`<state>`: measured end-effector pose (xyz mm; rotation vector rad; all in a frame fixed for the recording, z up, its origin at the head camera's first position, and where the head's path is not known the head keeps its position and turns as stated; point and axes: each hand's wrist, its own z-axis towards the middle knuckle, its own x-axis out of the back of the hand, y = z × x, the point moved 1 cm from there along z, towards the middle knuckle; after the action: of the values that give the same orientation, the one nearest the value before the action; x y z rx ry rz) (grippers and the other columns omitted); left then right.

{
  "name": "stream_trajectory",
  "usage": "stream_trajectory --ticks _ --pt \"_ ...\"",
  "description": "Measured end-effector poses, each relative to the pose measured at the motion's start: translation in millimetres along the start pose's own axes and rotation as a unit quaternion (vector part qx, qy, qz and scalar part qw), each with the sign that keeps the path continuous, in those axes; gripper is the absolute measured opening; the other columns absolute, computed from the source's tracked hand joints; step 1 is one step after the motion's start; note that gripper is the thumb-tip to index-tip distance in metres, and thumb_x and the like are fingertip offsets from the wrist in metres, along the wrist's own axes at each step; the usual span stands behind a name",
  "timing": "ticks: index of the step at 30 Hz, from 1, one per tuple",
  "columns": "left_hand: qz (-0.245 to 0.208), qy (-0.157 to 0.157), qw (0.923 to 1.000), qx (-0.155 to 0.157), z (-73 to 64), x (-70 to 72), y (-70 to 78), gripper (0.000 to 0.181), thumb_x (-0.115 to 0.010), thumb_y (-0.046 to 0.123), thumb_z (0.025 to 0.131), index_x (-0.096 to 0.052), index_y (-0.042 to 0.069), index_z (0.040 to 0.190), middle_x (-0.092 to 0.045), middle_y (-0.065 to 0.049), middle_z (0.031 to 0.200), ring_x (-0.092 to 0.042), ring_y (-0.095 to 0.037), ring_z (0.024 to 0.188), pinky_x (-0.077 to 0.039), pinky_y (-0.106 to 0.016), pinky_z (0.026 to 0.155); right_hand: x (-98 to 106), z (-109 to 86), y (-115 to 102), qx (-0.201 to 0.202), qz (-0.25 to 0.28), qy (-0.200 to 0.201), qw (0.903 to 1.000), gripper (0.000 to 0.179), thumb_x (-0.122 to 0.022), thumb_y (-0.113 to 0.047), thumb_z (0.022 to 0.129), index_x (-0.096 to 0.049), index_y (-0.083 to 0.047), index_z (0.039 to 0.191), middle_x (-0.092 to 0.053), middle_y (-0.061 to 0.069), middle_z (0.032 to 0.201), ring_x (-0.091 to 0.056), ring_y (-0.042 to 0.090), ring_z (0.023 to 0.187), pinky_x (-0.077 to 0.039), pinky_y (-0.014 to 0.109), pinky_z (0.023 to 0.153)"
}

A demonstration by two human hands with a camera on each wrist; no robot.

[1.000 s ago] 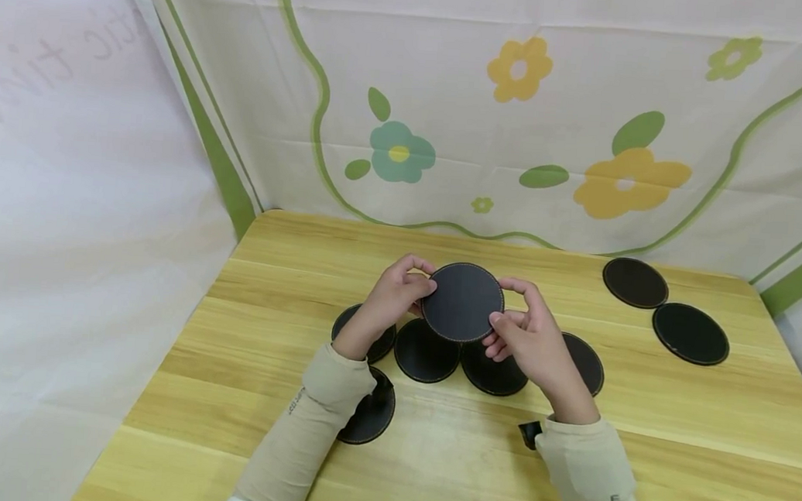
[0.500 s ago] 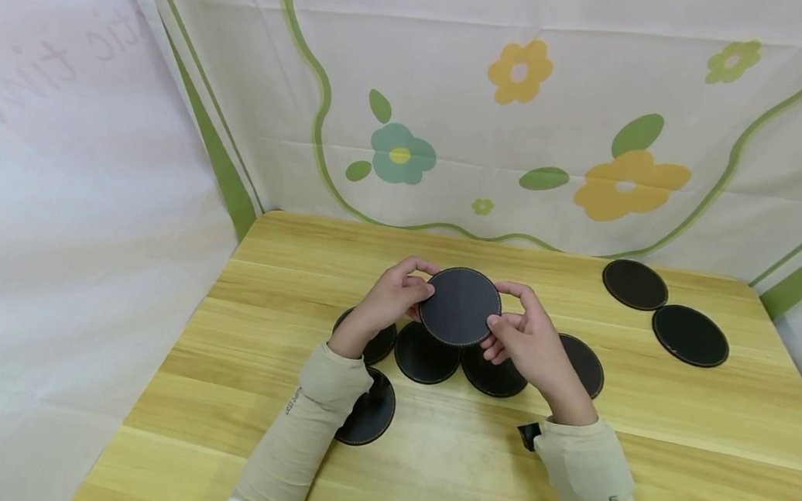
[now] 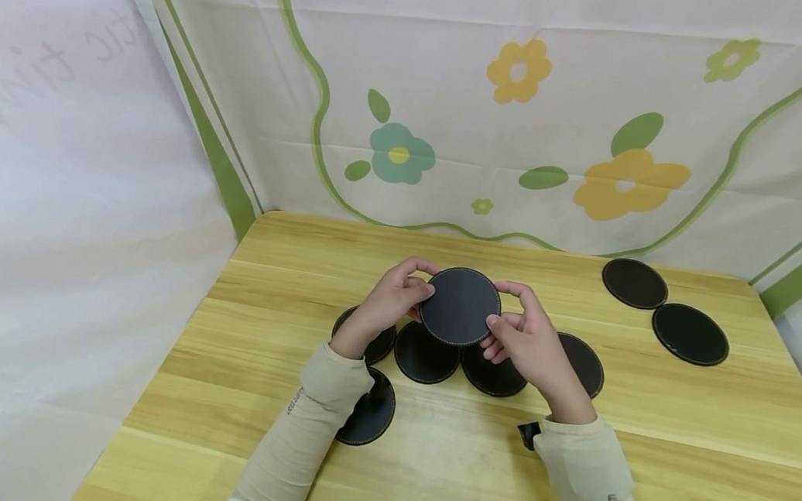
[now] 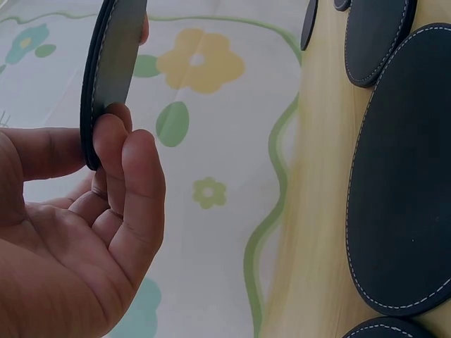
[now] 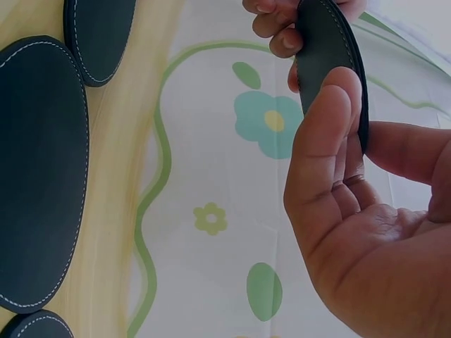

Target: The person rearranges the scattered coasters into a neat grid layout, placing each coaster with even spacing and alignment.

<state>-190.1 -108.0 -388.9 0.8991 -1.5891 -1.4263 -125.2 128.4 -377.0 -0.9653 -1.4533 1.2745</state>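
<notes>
Both hands hold up one round black coaster (image 3: pixel 461 306) with stitching round its edge, its flat face turned toward the head camera. My left hand (image 3: pixel 390 300) pinches its left edge, thumb on the near face. On the opposite edge, my right hand (image 3: pixel 526 333) pinches it the same way. The left wrist view shows this coaster (image 4: pixel 113 63) edge-on between thumb and fingers. Below it on the table lie several matching coasters in a row, among them one at centre left (image 3: pixel 427 353) and one at centre right (image 3: pixel 493 372), partly covered by the held one.
Another coaster (image 3: pixel 370 409) lies by the left forearm, and one (image 3: pixel 583 364) is partly behind the right hand. Two more, a far one (image 3: pixel 635 283) and a nearer one (image 3: pixel 690 334), sit at the back right of the wooden table (image 3: pixel 267 272). A flowered curtain (image 3: pixel 454 91) hangs behind.
Over the last second the held coaster has come down very slightly, with both hands still on it. The coasters on the table have stayed in place.
</notes>
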Motion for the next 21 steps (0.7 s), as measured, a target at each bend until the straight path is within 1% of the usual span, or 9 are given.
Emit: stream_trajectory --ticks 7,13,16,21 --pt "0.003 0.002 1.0 -0.001 -0.8 -0.3 -0.8 0.028 -0.055 0.008 0.104 -0.056 0.005 0.132 -0.068 -0.011 0.087 -0.064 -0.022 0.072 -0.056 -0.039 0.066 -0.6 0.2 0.2 -0.003 -0.002 0.0 1.0 0.052 -0.055 -0.005 0.104 -0.031 -0.003 0.15 -0.066 0.021 0.079 -0.067 0.026 0.062 -0.058 0.036 0.06" --pt "0.004 0.003 1.0 0.001 -1.9 -1.0 0.8 0.028 -0.055 0.008 0.104 -0.056 0.004 0.131 -0.068 -0.011 0.086 -0.064 -0.023 0.072 -0.057 -0.048 0.07 -0.1 -0.7 -0.5 -0.004 -0.002 -0.001 1.0 0.053 -0.055 -0.005 0.104 -0.031 -0.003 0.151 -0.066 0.021 0.079 -0.067 0.026 0.062 -0.058 0.036 0.06" --pt "0.005 0.002 1.0 0.002 -1.5 -1.4 0.8 0.028 -0.055 0.008 0.104 -0.055 0.004 0.131 -0.068 -0.012 0.087 -0.064 -0.022 0.072 -0.057 -0.049 0.071 0.2 -1.1 -0.7 -0.004 -0.001 -0.001 1.0 0.053 -0.055 -0.005 0.104 -0.031 -0.003 0.151 -0.066 0.021 0.079 -0.067 0.026 0.063 -0.058 0.036 0.06" --pt "0.005 0.002 1.0 0.003 -0.8 -2.2 0.6 0.028 -0.055 0.008 0.104 -0.055 0.004 0.132 -0.068 -0.012 0.088 -0.063 -0.022 0.072 -0.056 -0.043 0.068 0.7 -1.6 -0.3 -0.004 -0.002 0.001 1.0 0.052 -0.055 -0.005 0.104 -0.032 -0.004 0.151 -0.066 0.022 0.079 -0.067 0.026 0.063 -0.058 0.037 0.06"
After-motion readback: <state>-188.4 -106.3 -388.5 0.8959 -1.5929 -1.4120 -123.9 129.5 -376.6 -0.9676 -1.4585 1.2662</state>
